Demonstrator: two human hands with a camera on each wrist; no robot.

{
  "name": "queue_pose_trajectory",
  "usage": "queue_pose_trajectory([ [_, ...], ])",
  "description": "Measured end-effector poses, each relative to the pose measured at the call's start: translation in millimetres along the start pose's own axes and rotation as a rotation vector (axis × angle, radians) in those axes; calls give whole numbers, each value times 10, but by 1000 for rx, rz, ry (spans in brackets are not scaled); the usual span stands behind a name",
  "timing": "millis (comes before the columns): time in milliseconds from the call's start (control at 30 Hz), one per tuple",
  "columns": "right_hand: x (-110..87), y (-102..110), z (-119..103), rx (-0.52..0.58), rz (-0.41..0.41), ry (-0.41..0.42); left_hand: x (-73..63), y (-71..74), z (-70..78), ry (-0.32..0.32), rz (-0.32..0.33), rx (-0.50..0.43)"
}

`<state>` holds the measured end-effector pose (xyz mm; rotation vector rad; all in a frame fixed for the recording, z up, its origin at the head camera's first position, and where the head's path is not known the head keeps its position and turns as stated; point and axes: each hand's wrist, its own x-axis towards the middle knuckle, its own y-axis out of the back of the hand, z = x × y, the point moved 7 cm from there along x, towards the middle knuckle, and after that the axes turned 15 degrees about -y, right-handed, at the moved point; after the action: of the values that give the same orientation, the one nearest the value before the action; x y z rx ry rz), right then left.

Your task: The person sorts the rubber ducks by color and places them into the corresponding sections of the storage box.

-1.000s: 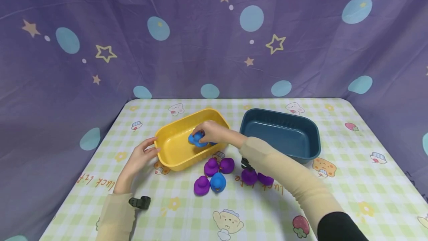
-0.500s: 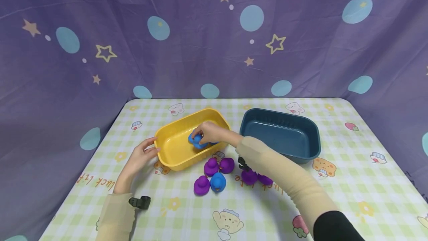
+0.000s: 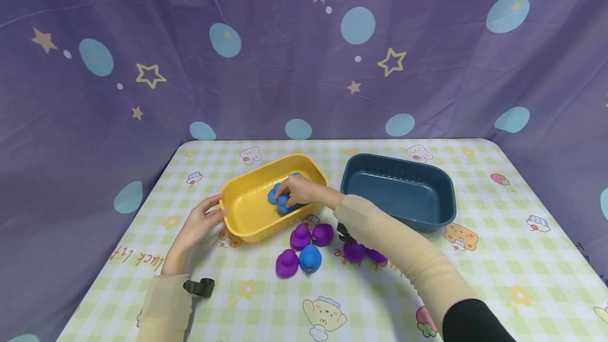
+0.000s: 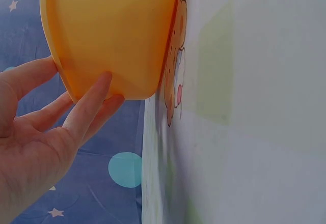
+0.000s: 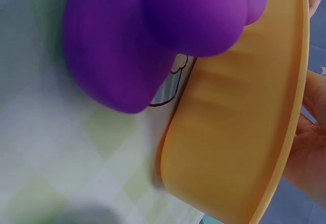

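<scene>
My left hand (image 3: 204, 220) touches the left end of the yellow basin (image 3: 252, 212), its extended fingers against the outer wall and rim in the left wrist view. My right hand (image 3: 302, 190) reaches down inside the basin, with thumb and fingers around a blue toy duck (image 3: 285, 205). Beside it another blue piece (image 3: 273, 194) shows at the fingertips, and more blue shows behind the hand. In front of the basin lie several purple toy ducks (image 3: 287, 263) and one blue toy duck (image 3: 310, 259). The right wrist view shows a purple duck (image 5: 117, 46) close to the basin wall.
A dark teal basin (image 3: 399, 189) stands to the right of the yellow one, partly behind the right forearm. Two purple ducks (image 3: 354, 252) lie under that forearm. A checked cloth (image 3: 247, 310) covers the table, and a purple curtain (image 3: 266, 88) hangs behind.
The blue ducks under my right fingers have shifted slightly; one now shows lower right, beside another blue piece. My right hand has barely moved, and the left hand stays put.
</scene>
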<state>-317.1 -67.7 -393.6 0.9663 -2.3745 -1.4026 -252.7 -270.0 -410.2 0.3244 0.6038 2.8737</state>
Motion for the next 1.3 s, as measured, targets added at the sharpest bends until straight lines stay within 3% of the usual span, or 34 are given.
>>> queue_pose_trajectory([
  [667, 12, -28, 34, 25, -27, -30, 10, 5, -22, -5, 6, -15],
  [900, -67, 62, 2, 116, -34, -10, 5, 6, -24, 5, 3, -9],
  [1300, -280, 184, -9, 132, 17, 64, 3, 8, -2, -2, -4, 7],
])
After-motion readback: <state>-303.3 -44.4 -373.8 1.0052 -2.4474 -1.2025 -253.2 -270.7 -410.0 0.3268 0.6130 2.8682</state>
